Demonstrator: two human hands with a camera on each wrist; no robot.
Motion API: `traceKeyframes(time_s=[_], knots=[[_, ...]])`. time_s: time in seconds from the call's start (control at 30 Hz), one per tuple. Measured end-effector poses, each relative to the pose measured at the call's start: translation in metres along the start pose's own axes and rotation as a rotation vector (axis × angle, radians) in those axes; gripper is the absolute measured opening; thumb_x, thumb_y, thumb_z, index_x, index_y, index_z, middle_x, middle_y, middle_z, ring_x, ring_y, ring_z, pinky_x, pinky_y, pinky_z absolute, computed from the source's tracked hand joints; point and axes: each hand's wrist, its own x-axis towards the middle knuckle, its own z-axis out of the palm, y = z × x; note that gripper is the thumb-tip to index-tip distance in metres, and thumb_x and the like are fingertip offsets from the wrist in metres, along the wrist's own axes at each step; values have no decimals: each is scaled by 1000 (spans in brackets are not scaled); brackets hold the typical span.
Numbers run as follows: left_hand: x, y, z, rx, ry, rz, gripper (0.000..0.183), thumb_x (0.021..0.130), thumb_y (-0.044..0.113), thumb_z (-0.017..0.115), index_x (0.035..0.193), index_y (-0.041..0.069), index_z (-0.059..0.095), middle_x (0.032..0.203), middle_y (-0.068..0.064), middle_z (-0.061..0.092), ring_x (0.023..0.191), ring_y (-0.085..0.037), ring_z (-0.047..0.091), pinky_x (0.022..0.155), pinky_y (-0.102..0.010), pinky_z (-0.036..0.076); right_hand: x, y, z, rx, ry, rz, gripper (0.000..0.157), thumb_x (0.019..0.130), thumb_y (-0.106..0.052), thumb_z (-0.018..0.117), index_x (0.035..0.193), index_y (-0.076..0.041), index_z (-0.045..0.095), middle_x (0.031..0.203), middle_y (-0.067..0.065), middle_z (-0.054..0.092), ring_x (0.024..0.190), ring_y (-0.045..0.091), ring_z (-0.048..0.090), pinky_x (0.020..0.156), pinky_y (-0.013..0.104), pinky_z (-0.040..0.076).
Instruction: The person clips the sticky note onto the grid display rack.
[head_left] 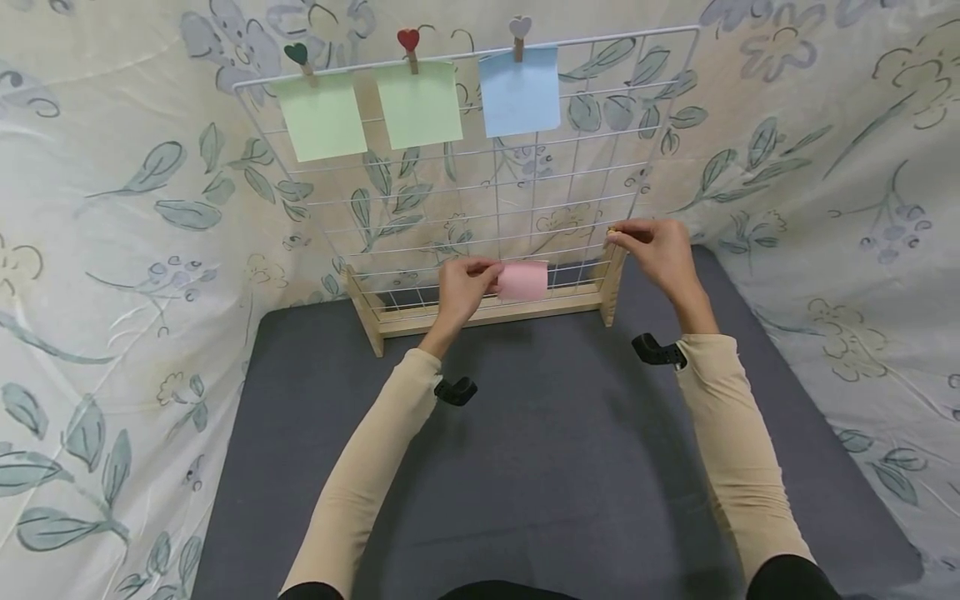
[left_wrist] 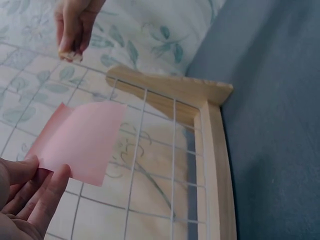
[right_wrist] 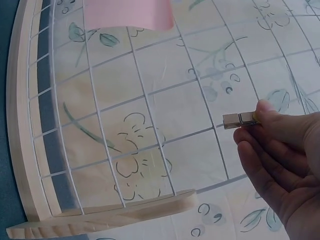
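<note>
My left hand (head_left: 463,290) pinches a pink paper note (head_left: 523,281) by its left edge, in front of the lower part of a white wire grid (head_left: 534,187). In the left wrist view the note (left_wrist: 82,142) curves slightly, thumb and fingertips at its corner. My right hand (head_left: 658,250) is near the grid's right side, above the wooden foot. Between its thumb and fingers it holds a small wooden clothespin (right_wrist: 239,120), whose tip points toward the wires in the right wrist view. The clothespin's far end is hidden by the fingers.
Along the grid's top wire, heart-topped clothespins hold two green notes (head_left: 322,117) and a blue note (head_left: 520,92). A wooden base (head_left: 487,314) supports the grid on a dark grey table (head_left: 540,467). Flower-patterned cloth (head_left: 135,233) hangs behind and at both sides.
</note>
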Motion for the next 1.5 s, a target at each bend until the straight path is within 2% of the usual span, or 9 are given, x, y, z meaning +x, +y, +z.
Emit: traceKeyframes(time_s=[0.23, 0.37, 0.63, 0.87, 1.07, 1.27, 1.5], knots=[[6, 14, 7, -18, 4, 45, 17, 91, 6, 70, 101, -7, 73, 92, -20, 72, 68, -20, 71, 65, -32, 63, 4, -8, -4, 12, 21, 8, 29, 92, -22, 70, 110, 0, 73, 105, 19, 72, 80, -7, 59, 68, 9, 46], [9, 22, 11, -9, 11, 41, 17, 91, 7, 70, 102, -6, 73, 94, -18, 72, 69, -19, 71, 65, -28, 63, 8, -14, -8, 21, 34, 1, 30, 92, -23, 70, 111, 0, 73, 104, 20, 72, 78, -1, 57, 61, 14, 41], [11, 36, 16, -51, -16, 66, 17, 90, 5, 70, 102, -7, 73, 93, -20, 72, 71, -24, 71, 65, -26, 63, 12, -25, -16, 39, 35, -16, 30, 93, -23, 68, 110, 1, 73, 104, 19, 72, 84, -1, 61, 74, 13, 49], [16, 49, 21, -68, -11, 108, 16, 91, 4, 70, 99, -8, 73, 91, -20, 72, 68, -22, 71, 63, -27, 63, 15, -35, -22, 39, 63, -13, 30, 92, -24, 70, 110, -1, 74, 104, 17, 72, 83, 0, 61, 74, 13, 48], [17, 60, 28, -74, -23, 122, 15, 90, 4, 70, 98, -8, 73, 88, -20, 72, 68, -20, 70, 63, -26, 62, 17, -43, -22, 57, 95, -68, 28, 91, -22, 72, 107, 0, 75, 101, 17, 73, 79, 2, 60, 67, 13, 46], [18, 76, 36, -77, -34, 142, 15, 90, 6, 70, 98, -7, 74, 87, -19, 72, 70, -24, 70, 63, -26, 62, 19, -53, -28, 115, 112, -78, 26, 90, -19, 73, 106, 1, 75, 92, 3, 73, 80, -1, 62, 75, 11, 50], [22, 93, 41, -78, -33, 189, 14, 91, 5, 70, 97, -7, 74, 88, -18, 72, 70, -23, 69, 64, -25, 62, 23, -59, -38, 141, 143, -112, 24, 88, -14, 74, 106, 2, 75, 91, -5, 73, 78, -3, 62, 71, 10, 49]])
